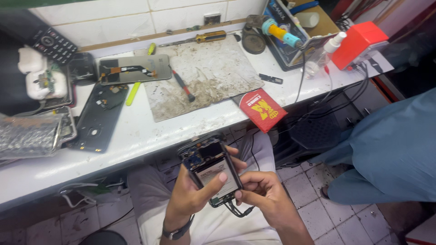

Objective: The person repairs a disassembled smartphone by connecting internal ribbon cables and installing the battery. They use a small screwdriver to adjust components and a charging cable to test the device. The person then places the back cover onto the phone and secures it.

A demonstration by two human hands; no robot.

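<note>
Bare-backed, the opened smartphone (212,170) sits over your lap below the white worktop (136,136), your left hand (193,193) clamped around its body to steady it while your right hand (261,193) pinches its lower edge beside the dangling black cable (238,211).

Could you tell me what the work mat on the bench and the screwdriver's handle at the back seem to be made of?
The work mat looks like soft rubber or silicone, matte grey, judging by its stained, scuffed surface and flat lie. The screwdriver handle looks like hard translucent amber plastic with dark grip bands, glossy; its shaft looks like bare metal.
</note>
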